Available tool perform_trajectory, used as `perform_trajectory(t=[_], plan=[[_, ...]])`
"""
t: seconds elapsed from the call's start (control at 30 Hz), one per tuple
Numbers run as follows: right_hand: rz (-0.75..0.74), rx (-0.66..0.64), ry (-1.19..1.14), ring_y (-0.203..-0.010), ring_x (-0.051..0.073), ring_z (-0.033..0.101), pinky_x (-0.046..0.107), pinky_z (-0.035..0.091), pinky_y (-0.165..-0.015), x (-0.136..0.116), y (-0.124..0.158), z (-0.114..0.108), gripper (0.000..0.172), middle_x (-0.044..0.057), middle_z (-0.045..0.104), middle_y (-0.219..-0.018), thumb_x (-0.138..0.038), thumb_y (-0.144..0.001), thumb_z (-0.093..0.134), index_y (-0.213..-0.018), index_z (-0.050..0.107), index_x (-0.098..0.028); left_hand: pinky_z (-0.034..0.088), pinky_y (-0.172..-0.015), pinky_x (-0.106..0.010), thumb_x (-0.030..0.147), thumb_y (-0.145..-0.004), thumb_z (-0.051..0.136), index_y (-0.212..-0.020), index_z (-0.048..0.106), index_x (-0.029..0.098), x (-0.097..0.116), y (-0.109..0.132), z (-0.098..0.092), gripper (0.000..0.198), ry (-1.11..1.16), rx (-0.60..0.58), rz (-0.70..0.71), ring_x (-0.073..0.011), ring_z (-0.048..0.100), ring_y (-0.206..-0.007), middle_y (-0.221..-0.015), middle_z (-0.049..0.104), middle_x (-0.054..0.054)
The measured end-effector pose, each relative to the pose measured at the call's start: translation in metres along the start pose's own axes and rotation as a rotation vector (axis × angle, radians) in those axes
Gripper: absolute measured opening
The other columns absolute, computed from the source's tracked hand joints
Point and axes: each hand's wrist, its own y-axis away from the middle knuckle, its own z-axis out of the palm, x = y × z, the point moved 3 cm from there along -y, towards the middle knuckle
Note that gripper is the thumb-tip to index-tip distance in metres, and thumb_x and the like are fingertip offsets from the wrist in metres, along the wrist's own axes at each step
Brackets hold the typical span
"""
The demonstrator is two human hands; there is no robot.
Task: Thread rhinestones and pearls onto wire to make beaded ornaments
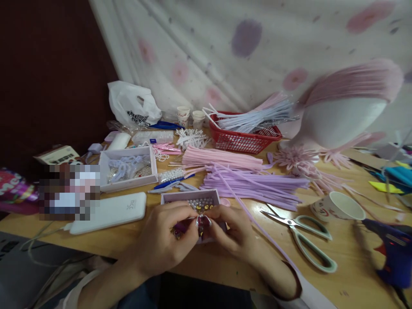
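My left hand [172,236] and my right hand [233,231] meet over a small white box [170,197]. Thumbs and fingertips of both are pinched together on a tiny dark reddish piece [202,221], too small and too covered to name. Pearl beads [201,202] and some gold-coloured bits lie in the box, whose front part my hands hide. Just behind it is a bundle of purple pipe cleaners [257,186], and one long purple stem slants down past my right wrist.
Scissors [291,223] lie right of my hands, near a paper cup [337,206] and a blue glue gun [391,249]. On the left are a white power bank [109,212] and a bead tray [154,165]. Behind stand a red basket [244,141] and a white head form [341,120].
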Motion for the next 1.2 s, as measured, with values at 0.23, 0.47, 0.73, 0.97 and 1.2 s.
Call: perform_trajectory(t=[0.23,0.47,0.73,0.97,1.2], plan=[[-0.029,-0.032,0.050,-0.056,0.011,0.056,0.021,0.042,-0.053,0.001,-0.001,0.003,0.010,0.000,0.065,-0.068,-0.016,-0.092,0.052,-0.088,0.061,-0.018,0.041,-0.058,-0.023,0.014,-0.086,0.050,-0.069,0.058,0.017,-0.005,0.001,0.003,0.020,-0.044,-0.009,-0.004,-0.0118,0.056,-0.062,-0.066,0.059,0.000],[-0.078,-0.026,0.081,-0.055,0.010,0.052,0.021,0.039,-0.052,0.000,-0.004,0.004,0.010,-0.001,0.063,-0.066,-0.017,-0.093,0.053,-0.085,0.058,-0.020,0.044,-0.061,-0.024,0.015,-0.089,0.049,-0.072,0.061,0.017,-0.009,0.006,0.002,0.021,-0.012,-0.012,0.012,-0.0136,0.059,-0.067,-0.071,0.063,-0.002],[-0.043,-0.057,0.048,-0.065,0.014,0.060,0.024,0.047,-0.062,-0.004,-0.003,0.001,0.016,0.003,0.068,-0.076,-0.017,-0.096,0.047,-0.096,0.062,-0.020,0.049,-0.063,-0.022,0.017,-0.089,0.053,-0.075,0.065,0.018,-0.013,0.005,-0.001,0.019,0.053,-0.010,-0.036,-0.0143,0.064,-0.070,-0.074,0.068,-0.002],[-0.025,-0.054,-0.003,-0.067,0.014,0.061,0.025,0.048,-0.065,-0.007,-0.004,0.001,0.017,0.003,0.069,-0.078,-0.018,-0.096,0.046,-0.102,0.063,-0.018,0.049,-0.062,-0.018,0.017,-0.089,0.053,-0.075,0.066,0.019,-0.011,0.004,-0.003,0.020,0.041,-0.005,-0.036,-0.0120,0.064,-0.067,-0.072,0.067,0.001],[-0.021,-0.024,-0.020,-0.058,0.012,0.057,0.022,0.044,-0.056,-0.002,-0.003,0.004,0.011,0.000,0.066,-0.070,-0.017,-0.091,0.052,-0.093,0.062,-0.019,0.051,-0.061,-0.019,0.018,-0.089,0.054,-0.073,0.067,0.019,-0.008,0.003,-0.003,0.021,0.002,-0.010,-0.010,-0.0136,0.066,-0.068,-0.070,0.067,0.000]])
